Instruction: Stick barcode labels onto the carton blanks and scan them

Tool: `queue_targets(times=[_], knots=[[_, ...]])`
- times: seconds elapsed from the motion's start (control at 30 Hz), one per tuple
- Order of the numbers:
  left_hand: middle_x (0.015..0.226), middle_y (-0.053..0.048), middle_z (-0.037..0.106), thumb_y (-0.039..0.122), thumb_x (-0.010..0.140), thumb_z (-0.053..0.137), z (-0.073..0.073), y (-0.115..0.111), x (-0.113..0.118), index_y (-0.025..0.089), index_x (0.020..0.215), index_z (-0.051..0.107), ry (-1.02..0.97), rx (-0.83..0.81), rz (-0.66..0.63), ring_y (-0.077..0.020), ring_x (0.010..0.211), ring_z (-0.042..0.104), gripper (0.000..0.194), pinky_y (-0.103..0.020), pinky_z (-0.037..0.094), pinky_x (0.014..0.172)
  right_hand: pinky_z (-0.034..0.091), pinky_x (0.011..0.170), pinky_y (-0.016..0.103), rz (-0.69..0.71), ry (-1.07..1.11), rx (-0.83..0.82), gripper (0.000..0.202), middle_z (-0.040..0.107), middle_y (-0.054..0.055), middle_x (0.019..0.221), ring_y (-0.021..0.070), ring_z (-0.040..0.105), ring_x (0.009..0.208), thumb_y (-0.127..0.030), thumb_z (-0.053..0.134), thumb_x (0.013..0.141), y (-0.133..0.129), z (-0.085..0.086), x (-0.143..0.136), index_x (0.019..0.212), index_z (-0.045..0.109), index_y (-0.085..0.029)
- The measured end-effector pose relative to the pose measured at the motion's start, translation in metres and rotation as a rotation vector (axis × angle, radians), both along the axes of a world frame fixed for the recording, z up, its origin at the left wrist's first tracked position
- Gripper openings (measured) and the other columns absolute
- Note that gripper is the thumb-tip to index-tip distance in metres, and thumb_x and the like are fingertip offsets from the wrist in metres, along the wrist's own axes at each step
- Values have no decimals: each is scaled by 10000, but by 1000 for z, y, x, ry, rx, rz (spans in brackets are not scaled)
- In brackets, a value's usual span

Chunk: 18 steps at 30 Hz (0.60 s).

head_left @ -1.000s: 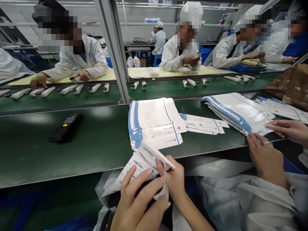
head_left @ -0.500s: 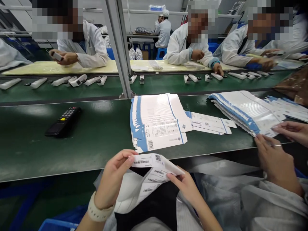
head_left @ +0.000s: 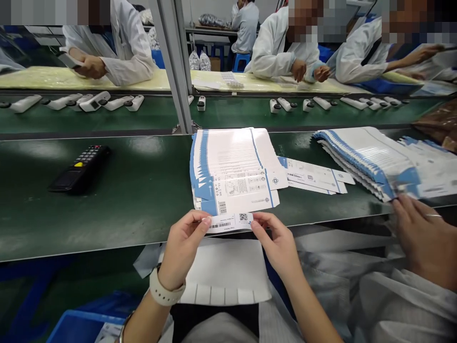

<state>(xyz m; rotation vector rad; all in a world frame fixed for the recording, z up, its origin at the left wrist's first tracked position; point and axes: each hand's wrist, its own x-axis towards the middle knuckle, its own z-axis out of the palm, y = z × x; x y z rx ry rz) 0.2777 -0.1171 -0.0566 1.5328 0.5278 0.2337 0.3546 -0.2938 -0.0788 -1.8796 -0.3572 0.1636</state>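
Observation:
Between my hands a white label with a barcode and a QR code is stretched level. My left hand, with a pale watch strap at the wrist, pinches its left end. The right end is pinched by my right hand. Just beyond the label, a fanned stack of flat white and blue cartons lies on the dark green table. Below my hands, over my lap, hangs a white backing sheet; its upper part is behind my hands.
A black handheld device lies to the left. Narrow printed cartons and another carton stack lie right, where a co-worker's hand works. Behind a metal post, white devices line a green belt. A blue bin stands lower left.
The label strip, bent and slanted before, is now held straight and level. My right hand has moved up to its right end. The view has tilted down slightly.

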Motion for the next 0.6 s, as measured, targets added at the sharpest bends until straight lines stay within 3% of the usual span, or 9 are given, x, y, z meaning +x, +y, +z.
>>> queue_targets(times=[0.2, 0.33, 0.4, 0.47, 0.53, 0.6], knots=[[821, -29, 587, 375, 780, 558, 1, 1, 2, 187, 778, 578, 8, 24, -6, -163, 816, 543, 190, -274, 451, 706, 483, 673, 294, -25, 149, 112, 226, 649, 53, 809, 160, 575, 729, -373, 634, 741, 11, -3, 6, 861, 638, -181], [846, -41, 587, 384, 785, 544, -2, 8, 7, 190, 777, 595, 7, 145, 1, -170, 797, 551, 201, -299, 465, 705, 497, 645, 289, -19, 163, 108, 223, 657, 48, 773, 159, 588, 697, -377, 655, 720, 10, -2, 11, 821, 650, -178], [900, -49, 591, 370, 802, 524, -4, 12, 9, 199, 813, 620, 3, 310, -1, -177, 836, 551, 197, -313, 464, 732, 501, 631, 284, -18, 163, 104, 216, 655, 41, 743, 154, 590, 678, -373, 663, 713, 10, 0, 14, 800, 651, -176], [998, -59, 581, 320, 811, 522, -8, 12, 7, 216, 949, 618, -22, 566, 109, -197, 934, 533, 198, -347, 452, 797, 508, 629, 288, -39, 148, 109, 214, 656, 41, 730, 154, 593, 671, -369, 669, 706, 10, 0, 17, 791, 654, -173], [1080, -67, 553, 215, 800, 533, -16, 8, -4, 235, 1129, 541, -161, 838, 304, -210, 1023, 503, 330, -377, 437, 854, 517, 639, 299, -91, 131, 133, 212, 660, 44, 727, 159, 602, 675, -363, 678, 696, 7, 0, 21, 783, 656, -171], [1088, -68, 544, 110, 772, 524, -35, -1, -25, 247, 1244, 442, -388, 1026, 332, -209, 1051, 498, 498, -385, 439, 878, 524, 648, 306, -149, 128, 157, 215, 666, 47, 727, 167, 613, 686, -357, 693, 680, 4, 0, 26, 777, 657, -169]])
